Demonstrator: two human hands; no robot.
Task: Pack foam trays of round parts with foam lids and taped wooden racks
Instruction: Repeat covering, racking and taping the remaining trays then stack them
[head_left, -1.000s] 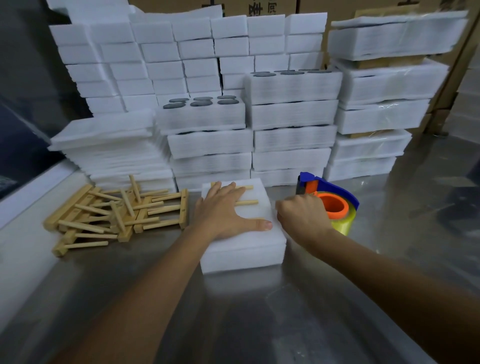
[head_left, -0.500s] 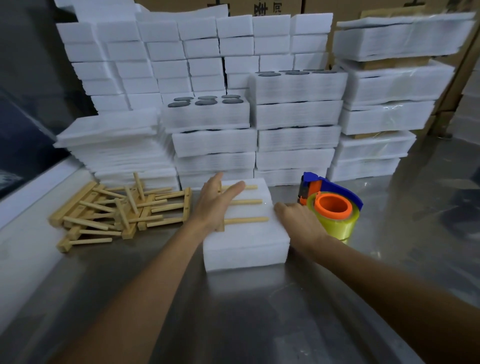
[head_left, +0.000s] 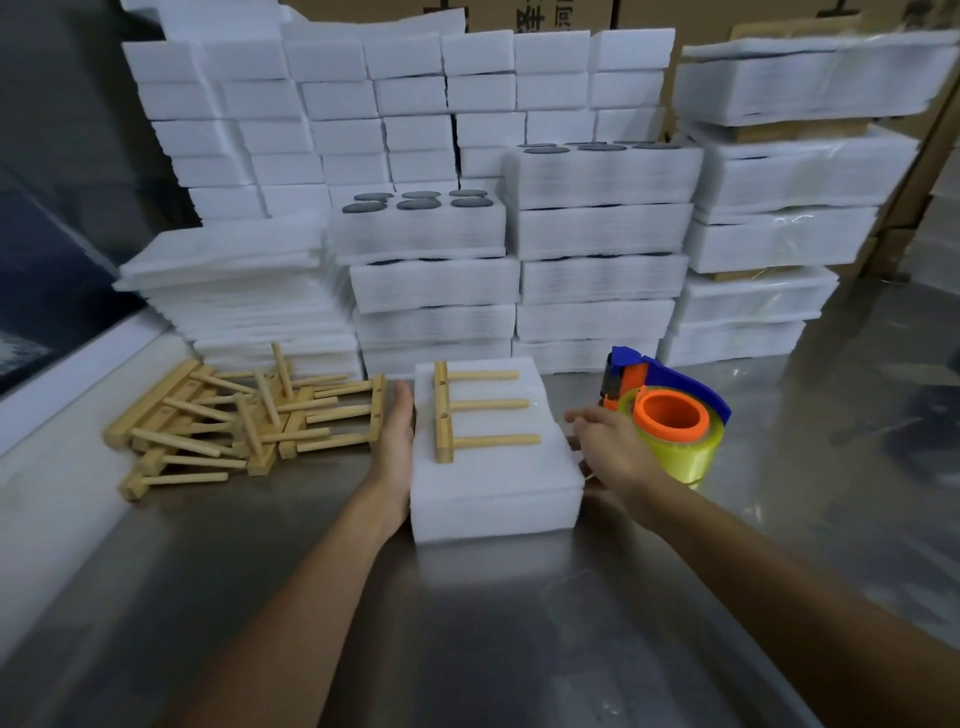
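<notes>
The foam block (head_left: 493, 467) sits on the table (head_left: 467, 649) with a wooden rack (head_left: 467, 410) lying on top. The left hand (head_left: 397, 441) lies flat against its left side; the right hand (head_left: 608, 447), fingers spread, seems to touch its right edge. Square the block with even pressure from both sides, keeping the rack centred before reaching for the tape dispenser (head_left: 670, 415).

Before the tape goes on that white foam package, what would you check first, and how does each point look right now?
1. Three-pegged wooden rack lies flat on the white foam package: ok.
2. Left hand steadies the package's left side: ok.
3. Right hand at its right side: ok.
4. Yellow tape roll in the blue-and-orange dispenser beside the right hand: ok.
5. Rack centred: not ok, it sits toward the far left.
6. Round parts inside: cannot tell.
</notes>
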